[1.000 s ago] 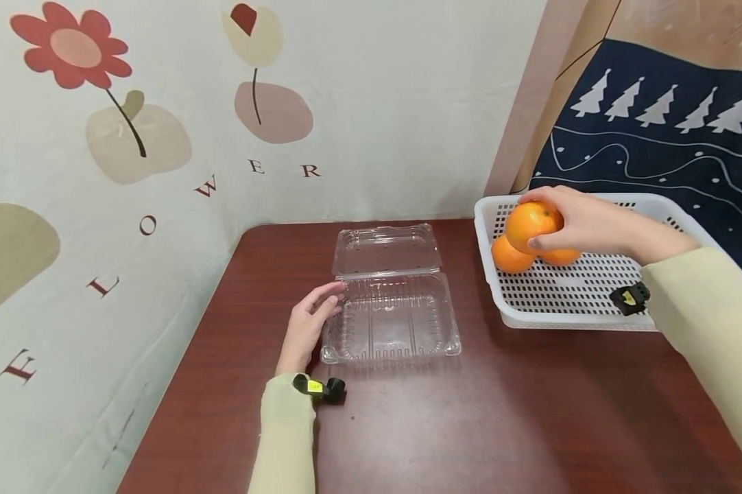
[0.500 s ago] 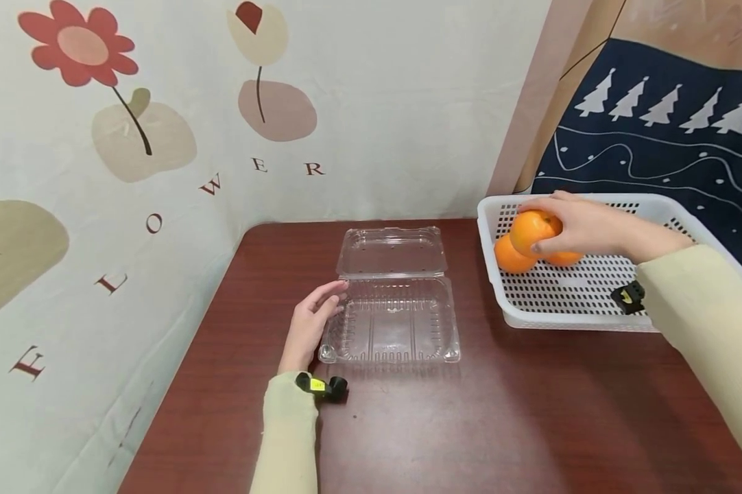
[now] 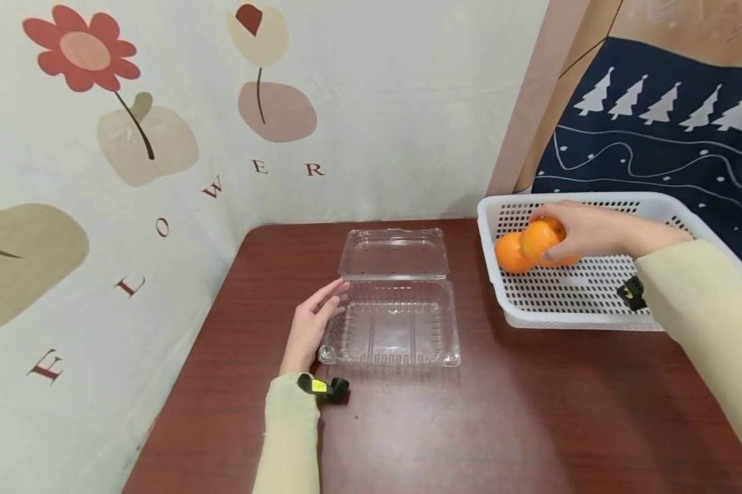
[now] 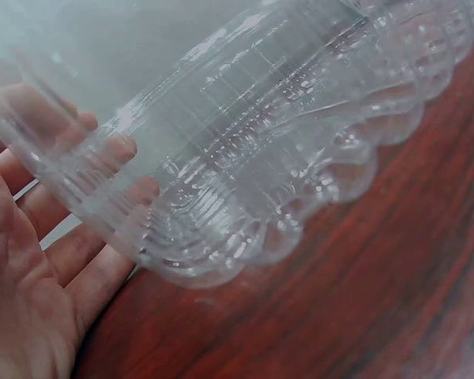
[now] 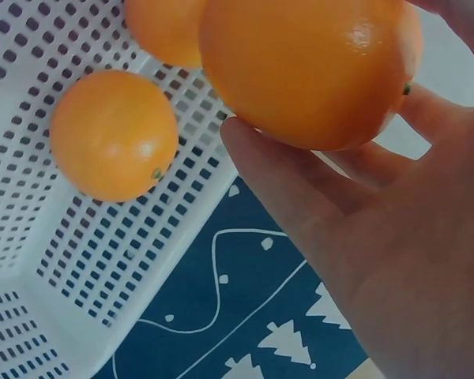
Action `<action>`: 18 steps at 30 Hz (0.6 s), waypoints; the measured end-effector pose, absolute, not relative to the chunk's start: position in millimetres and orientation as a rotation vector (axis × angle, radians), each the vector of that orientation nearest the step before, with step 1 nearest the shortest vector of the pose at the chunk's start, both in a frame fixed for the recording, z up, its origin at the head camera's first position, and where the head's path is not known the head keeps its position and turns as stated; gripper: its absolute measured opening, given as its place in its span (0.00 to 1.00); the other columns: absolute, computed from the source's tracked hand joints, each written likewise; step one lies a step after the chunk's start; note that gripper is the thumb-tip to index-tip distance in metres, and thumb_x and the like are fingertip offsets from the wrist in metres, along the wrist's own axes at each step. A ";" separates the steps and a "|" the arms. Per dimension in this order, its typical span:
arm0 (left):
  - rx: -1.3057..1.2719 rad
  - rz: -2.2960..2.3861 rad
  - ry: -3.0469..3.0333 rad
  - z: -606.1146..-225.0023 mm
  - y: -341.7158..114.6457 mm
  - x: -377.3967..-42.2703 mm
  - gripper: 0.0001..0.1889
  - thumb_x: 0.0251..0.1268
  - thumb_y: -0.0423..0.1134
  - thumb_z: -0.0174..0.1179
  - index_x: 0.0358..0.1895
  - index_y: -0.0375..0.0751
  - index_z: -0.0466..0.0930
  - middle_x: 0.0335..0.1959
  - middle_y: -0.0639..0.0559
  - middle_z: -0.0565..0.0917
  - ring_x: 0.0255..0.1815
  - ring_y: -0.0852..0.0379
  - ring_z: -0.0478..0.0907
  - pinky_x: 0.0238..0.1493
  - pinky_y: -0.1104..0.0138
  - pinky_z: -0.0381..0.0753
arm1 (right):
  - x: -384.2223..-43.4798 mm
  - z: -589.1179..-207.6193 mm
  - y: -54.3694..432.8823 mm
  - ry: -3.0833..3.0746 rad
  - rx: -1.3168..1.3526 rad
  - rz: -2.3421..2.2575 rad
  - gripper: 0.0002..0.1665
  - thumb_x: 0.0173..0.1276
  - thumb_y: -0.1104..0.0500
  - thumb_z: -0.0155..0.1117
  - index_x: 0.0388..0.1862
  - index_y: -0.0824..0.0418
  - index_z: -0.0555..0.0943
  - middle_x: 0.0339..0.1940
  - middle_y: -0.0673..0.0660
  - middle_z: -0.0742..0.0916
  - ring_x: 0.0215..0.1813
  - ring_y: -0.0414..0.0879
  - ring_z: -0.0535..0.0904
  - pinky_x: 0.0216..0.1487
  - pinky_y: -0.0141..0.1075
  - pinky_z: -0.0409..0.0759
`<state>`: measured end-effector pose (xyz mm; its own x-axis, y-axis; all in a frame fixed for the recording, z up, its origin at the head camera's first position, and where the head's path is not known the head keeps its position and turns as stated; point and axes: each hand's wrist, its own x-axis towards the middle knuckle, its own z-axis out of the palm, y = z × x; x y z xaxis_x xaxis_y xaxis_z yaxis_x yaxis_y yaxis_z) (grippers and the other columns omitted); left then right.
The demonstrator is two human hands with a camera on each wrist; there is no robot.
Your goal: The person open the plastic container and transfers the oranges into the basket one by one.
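In the head view my right hand (image 3: 583, 230) grips an orange (image 3: 540, 241) over the left end of a white plastic basket (image 3: 513, 315). Beneath and beside it lie other oranges, one of them an orange (image 3: 511, 254) at the basket's left wall. The right wrist view has the held orange (image 5: 308, 71) between thumb and fingers, with a second orange (image 5: 114, 136) on the basket floor. My left hand (image 3: 307, 326) rests at the left side of a clear plastic clamshell container (image 3: 391, 322), its lid folded back. Relaxed fingers (image 4: 87, 245) show against the container's clear wall.
A dark red-brown table (image 3: 408, 425) carries both the container and the basket. Behind them stands a pale wall covering (image 3: 396, 103) with flower prints. Navy cloth (image 3: 642, 158) with white trees hangs behind the basket at right.
My right hand has shifted slightly to the right and lower with the orange, staying over the basket. The left hand keeps its place by the container.
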<state>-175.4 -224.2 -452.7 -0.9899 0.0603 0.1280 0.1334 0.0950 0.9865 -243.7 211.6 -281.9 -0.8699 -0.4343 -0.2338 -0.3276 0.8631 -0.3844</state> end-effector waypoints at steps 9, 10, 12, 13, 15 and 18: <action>-0.201 -2.099 -2.264 -451.6 -223.1 -175.5 0.19 0.66 0.37 0.50 0.60 0.44 0.69 0.53 0.51 0.77 0.53 0.51 0.73 0.48 0.63 0.75 | -251.5 -293.2 221.6 2.666 -0.505 -0.471 0.35 0.46 0.57 0.69 0.52 0.64 0.66 0.43 0.60 0.75 0.38 0.51 0.72 0.37 0.41 0.73; -0.203 -2.106 -2.258 -451.3 -223.0 -175.8 0.19 0.66 0.37 0.50 0.60 0.44 0.69 0.53 0.51 0.77 0.53 0.51 0.73 0.48 0.63 0.75 | -251.6 -294.2 222.7 2.655 -0.497 -0.475 0.35 0.46 0.57 0.69 0.52 0.64 0.66 0.43 0.60 0.75 0.38 0.51 0.72 0.37 0.41 0.73; -0.209 -2.108 -2.254 -451.2 -223.2 -176.3 0.19 0.66 0.36 0.49 0.60 0.45 0.69 0.53 0.50 0.77 0.53 0.50 0.73 0.48 0.62 0.75 | -251.8 -296.3 224.4 2.637 -0.493 -0.477 0.36 0.45 0.57 0.69 0.52 0.65 0.65 0.43 0.61 0.75 0.38 0.51 0.72 0.37 0.41 0.74; -0.210 -2.107 -2.253 -451.1 -223.4 -176.6 0.19 0.66 0.36 0.49 0.60 0.45 0.69 0.53 0.50 0.77 0.53 0.49 0.73 0.48 0.62 0.75 | -251.9 -297.5 225.1 2.628 -0.491 -0.474 0.36 0.45 0.57 0.69 0.53 0.66 0.65 0.44 0.61 0.75 0.38 0.51 0.72 0.37 0.41 0.74; -0.211 -2.104 -2.252 -450.9 -223.7 -176.9 0.19 0.66 0.36 0.49 0.60 0.46 0.69 0.53 0.50 0.77 0.53 0.49 0.73 0.48 0.62 0.75 | -251.9 -299.8 226.2 2.605 -0.490 -0.469 0.38 0.45 0.56 0.69 0.53 0.66 0.65 0.44 0.61 0.75 0.38 0.51 0.72 0.37 0.41 0.73; -0.206 -2.109 -2.248 -450.8 -224.4 -176.6 0.19 0.65 0.36 0.50 0.60 0.45 0.70 0.53 0.50 0.77 0.53 0.48 0.73 0.48 0.62 0.75 | -252.5 -303.7 227.2 2.587 -0.491 -0.448 0.38 0.45 0.56 0.69 0.54 0.66 0.65 0.44 0.61 0.76 0.39 0.50 0.72 0.38 0.41 0.73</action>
